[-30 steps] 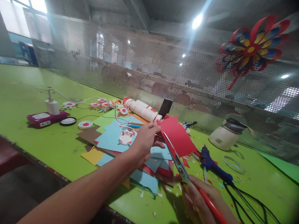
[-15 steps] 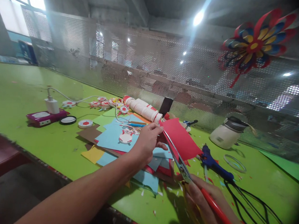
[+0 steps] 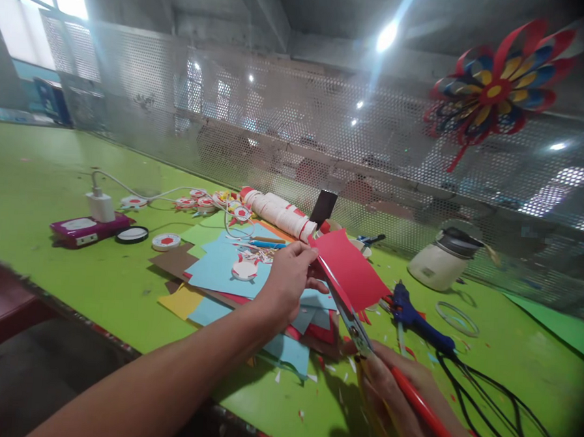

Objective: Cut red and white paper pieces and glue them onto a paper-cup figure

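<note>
Above table edge: left hand (image 3: 286,277) pinches red paper (image 3: 352,268), scissors (image 3: 353,316) cutting.

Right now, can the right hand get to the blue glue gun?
Probably not freely: the right hand holds the scissors, though the glue gun lies just beyond it with nothing between.

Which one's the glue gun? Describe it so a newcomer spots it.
Start at the green table, then the paper pile at its middle. Right of the red sheet lies the glue gun: the only dark blue tool, trailing a black cord.
</note>
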Tool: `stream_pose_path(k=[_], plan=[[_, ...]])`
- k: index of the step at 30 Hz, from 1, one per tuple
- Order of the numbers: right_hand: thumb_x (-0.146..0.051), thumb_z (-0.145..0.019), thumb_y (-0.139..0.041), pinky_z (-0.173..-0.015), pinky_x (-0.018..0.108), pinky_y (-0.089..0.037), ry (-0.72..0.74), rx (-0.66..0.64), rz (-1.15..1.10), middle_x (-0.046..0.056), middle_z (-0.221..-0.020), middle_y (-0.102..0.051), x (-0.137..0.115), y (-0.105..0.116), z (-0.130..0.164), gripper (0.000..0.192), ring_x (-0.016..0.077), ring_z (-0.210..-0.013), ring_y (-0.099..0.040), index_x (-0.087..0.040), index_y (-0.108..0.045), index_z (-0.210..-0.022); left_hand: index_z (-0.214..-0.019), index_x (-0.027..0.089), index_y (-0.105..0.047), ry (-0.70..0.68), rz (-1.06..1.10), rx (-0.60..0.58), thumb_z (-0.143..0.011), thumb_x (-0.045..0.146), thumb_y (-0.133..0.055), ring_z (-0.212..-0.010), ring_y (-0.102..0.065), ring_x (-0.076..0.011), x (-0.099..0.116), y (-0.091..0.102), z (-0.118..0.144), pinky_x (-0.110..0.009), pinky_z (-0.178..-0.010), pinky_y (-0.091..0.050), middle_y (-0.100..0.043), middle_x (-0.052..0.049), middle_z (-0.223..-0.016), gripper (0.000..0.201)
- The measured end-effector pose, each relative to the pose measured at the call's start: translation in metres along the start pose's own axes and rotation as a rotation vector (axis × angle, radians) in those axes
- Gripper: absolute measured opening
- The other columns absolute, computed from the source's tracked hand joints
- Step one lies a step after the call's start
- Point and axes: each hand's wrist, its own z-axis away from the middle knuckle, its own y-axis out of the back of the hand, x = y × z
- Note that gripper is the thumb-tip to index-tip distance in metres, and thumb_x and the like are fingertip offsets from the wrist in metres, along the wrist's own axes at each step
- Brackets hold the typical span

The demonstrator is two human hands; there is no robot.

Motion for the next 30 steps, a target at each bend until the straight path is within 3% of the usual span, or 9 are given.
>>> stream_pose_path(k=[13, 22, 30], plan=[[-0.054, -0.084, -0.044, -0.039, 0.021, -0.024, 0.018, 0.079, 0.029, -0.003, -0.052, -0.036, 0.0005, 0.0019, -0.0004, 0.046, 0.0089, -0.046, -0.029, -0.016, -0.067, -0.091, -0.069, 0.014, -0.051, 0.010, -0.035, -0.020, -0.077, 0.018, -0.051, -0.054, -0.056, -0.0113, 0.0046, 0.0042, -0.0028, -0.021, -0.043, -0.046, -0.060, -0.004, -0.063, 0.009], [-0.059, -0.083, -0.040, -0.040, 0.021, -0.026, 0.011, 0.027, 0.077, -0.003, -0.050, -0.034, 0.0035, 0.0025, -0.0015, 0.052, 0.0103, -0.045, -0.032, -0.017, -0.069, -0.092, -0.067, 0.012, -0.053, 0.001, -0.025, 0.005, -0.074, 0.014, -0.053, -0.051, -0.052, -0.0085, 0.0058, 0.0078, -0.0092, -0.019, -0.044, -0.045, -0.060, -0.003, -0.063, 0.007], [-0.056, -0.083, -0.042, -0.041, 0.021, -0.026, 0.015, 0.024, 0.072, -0.003, -0.051, -0.034, -0.0012, 0.0032, -0.0017, 0.048, 0.0106, -0.046, -0.031, -0.018, -0.069, -0.094, -0.067, 0.013, -0.053, -0.016, -0.017, 0.004, -0.073, 0.016, -0.054, -0.055, -0.057, -0.0120, 0.0027, 0.0054, -0.0060, -0.022, -0.044, -0.047, -0.062, -0.006, -0.066, 0.006]])
